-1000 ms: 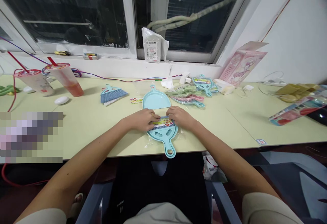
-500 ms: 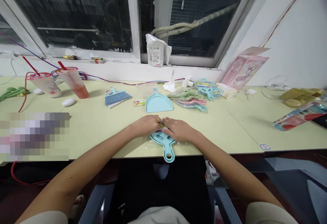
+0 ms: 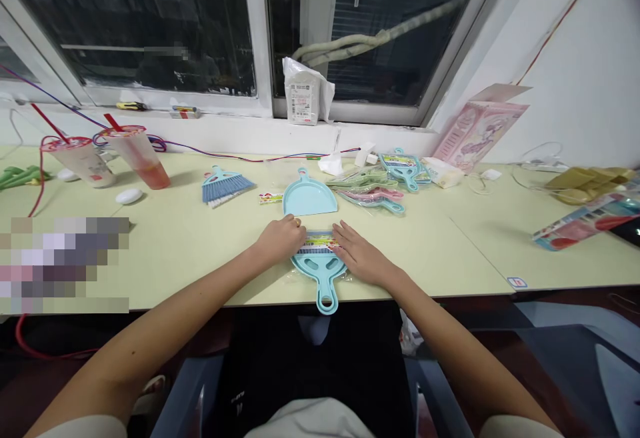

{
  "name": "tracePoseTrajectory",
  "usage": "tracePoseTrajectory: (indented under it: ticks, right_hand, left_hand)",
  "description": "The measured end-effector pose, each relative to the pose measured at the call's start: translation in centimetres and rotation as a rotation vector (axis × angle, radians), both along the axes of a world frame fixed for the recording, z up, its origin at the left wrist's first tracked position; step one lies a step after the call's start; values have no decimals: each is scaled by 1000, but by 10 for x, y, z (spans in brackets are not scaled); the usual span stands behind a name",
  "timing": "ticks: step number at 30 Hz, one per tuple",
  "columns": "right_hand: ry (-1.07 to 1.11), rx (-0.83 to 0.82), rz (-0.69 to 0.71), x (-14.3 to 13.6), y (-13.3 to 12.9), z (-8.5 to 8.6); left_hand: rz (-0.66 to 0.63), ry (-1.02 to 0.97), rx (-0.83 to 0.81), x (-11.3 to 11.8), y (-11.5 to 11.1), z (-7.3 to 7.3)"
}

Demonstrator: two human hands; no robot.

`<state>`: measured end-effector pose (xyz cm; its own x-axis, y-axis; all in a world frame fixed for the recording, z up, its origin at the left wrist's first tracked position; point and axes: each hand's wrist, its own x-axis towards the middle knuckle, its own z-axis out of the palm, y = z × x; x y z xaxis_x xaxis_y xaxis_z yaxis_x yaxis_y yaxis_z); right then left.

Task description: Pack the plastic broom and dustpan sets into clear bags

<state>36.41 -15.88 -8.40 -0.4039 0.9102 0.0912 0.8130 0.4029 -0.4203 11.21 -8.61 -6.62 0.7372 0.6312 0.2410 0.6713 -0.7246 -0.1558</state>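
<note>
A light blue toy brush-and-dustpan set in a clear plastic bag lies at the near table edge, handle toward me. A colourful paper label runs across its top. My left hand rests curled on the label's left end. My right hand lies flat with fingers spread on the bag's right side. Just behind them sits a loose light blue dustpan. A small blue brush lies further left.
More packaged sets are piled behind on the right, beside a pink box. Two drink cups with straws stand at the left, with a white mouse nearby. A white bag sits on the windowsill. Cables run along the back.
My hands have moved apart along the label, uncovering its middle. The right hand has opened flat on the bag.
</note>
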Motion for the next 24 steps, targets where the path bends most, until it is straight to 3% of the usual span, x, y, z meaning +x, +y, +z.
tracePoseTrajectory:
  ticks: [3,5,18,24]
  right_hand:
    - [38,-60,-16,2,0,-1]
    - [43,-80,-19,2,1,-1]
    - [-14,-121,-27,2,5,2]
    - [65,-69,-81,-1,1,-7]
  left_hand:
    - [222,-162,-40,-1,-2,-9]
    - [297,-231,-102,-1,-2,-11]
    - [373,-531,-441,-12,11,-11]
    - [453,-517,-485,-13,9,-11]
